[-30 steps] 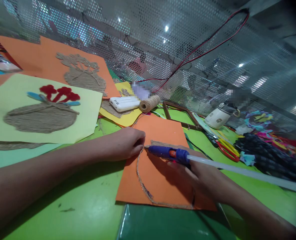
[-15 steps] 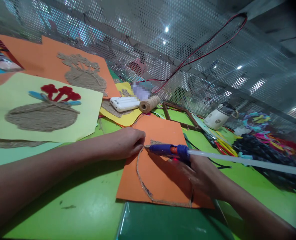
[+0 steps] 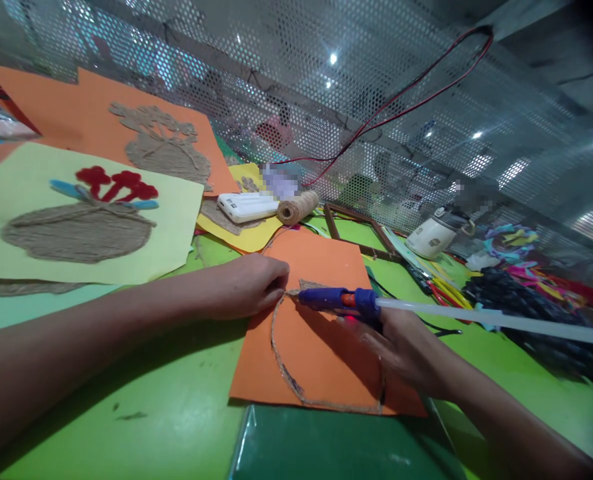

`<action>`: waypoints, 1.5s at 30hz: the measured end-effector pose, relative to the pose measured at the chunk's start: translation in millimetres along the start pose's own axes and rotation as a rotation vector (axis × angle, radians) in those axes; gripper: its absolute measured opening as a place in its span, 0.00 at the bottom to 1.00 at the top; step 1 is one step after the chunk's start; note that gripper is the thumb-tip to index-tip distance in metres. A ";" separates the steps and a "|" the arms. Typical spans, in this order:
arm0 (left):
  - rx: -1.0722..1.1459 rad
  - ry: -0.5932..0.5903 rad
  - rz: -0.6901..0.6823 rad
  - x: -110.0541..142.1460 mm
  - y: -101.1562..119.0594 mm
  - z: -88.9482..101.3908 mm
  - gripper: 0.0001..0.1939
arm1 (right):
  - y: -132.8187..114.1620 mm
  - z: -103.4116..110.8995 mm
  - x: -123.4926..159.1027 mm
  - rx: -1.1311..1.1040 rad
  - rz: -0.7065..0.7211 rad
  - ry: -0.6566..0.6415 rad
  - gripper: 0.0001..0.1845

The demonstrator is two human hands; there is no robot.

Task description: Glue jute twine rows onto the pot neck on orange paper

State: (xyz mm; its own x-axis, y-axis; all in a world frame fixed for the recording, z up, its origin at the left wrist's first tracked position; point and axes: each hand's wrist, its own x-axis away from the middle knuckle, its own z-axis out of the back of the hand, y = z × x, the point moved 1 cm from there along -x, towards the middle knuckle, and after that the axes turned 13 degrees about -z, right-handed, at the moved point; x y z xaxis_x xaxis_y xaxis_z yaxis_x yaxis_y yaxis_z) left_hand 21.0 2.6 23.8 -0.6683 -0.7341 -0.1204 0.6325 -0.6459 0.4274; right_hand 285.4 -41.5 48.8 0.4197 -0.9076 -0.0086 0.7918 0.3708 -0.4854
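Note:
A blue hot glue gun (image 3: 336, 300) is gripped in my right hand (image 3: 401, 343), a long clear glue stick (image 3: 436, 309) jutting from its back and a red light glowing below. Its nozzle meets the twine close to the fingertips of my left hand (image 3: 259, 287), which is closed in a pinch on the jute twine (image 3: 274, 333). The twine runs as a curved vase-like outline on the orange sheet (image 3: 321, 257). That sheet lies partly over a dark green board (image 3: 336, 443). The glue gun hides part of the outline's top.
A twine spool (image 3: 297, 207) and a white power bank (image 3: 246, 206) lie behind the sheet. Finished twine vase pictures on a yellow sheet (image 3: 176, 240) and an orange sheet (image 3: 96, 100) are at left. A wooden frame (image 3: 333, 223), white bottle (image 3: 433, 233) and black bundle (image 3: 506, 297) are at right.
Both hands and the glue gun keep nearly the same place on the orange sheet. The whole view has shifted slightly.

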 end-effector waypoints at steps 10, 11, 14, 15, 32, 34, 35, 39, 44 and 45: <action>-0.007 0.002 0.015 0.9 -1.3 -0.3 0.09 | 6.6 3.3 6.1 0.066 -0.016 0.073 0.17; -0.010 0.003 0.012 0.7 -2.7 -0.9 0.08 | 6.0 2.6 6.1 0.058 -0.018 0.073 0.16; -0.007 0.014 -0.012 -0.1 -5.3 -1.9 0.07 | 0.3 -0.2 4.0 0.041 -0.007 0.069 0.16; -0.005 0.015 -0.015 -0.3 -5.1 -1.7 0.08 | -2.1 -1.3 2.8 0.040 0.003 0.068 0.16; -0.022 -0.005 0.012 -1.0 0.6 -0.6 0.11 | 1.4 0.2 5.1 0.122 -0.005 0.063 0.18; -0.022 0.004 0.008 -0.2 1.9 0.1 0.11 | 4.0 0.2 6.6 0.117 -0.015 0.070 0.17; -0.017 0.005 0.006 0.2 2.2 0.2 0.11 | 4.7 0.4 7.2 0.117 -0.015 0.075 0.17; 0.002 -0.015 0.011 0.3 2.2 -0.4 0.11 | 4.7 2.4 8.4 0.129 -0.020 0.081 0.15; -0.027 -0.017 0.021 -1.4 0.5 -0.4 0.10 | 4.0 4.6 9.5 0.106 -0.032 0.083 0.13; -0.033 -0.018 0.020 -1.4 -0.2 -0.4 0.10 | 4.2 4.9 9.9 0.104 -0.034 0.084 0.13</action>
State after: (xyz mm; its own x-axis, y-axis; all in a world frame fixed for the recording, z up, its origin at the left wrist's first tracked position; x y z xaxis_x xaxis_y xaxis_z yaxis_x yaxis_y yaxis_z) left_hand 22.0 3.7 23.5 -0.6624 -0.7430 -0.0959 0.6581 -0.6382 0.3995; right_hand 295.1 -48.0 50.9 0.3564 -0.9318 -0.0692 0.8487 0.3538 -0.3931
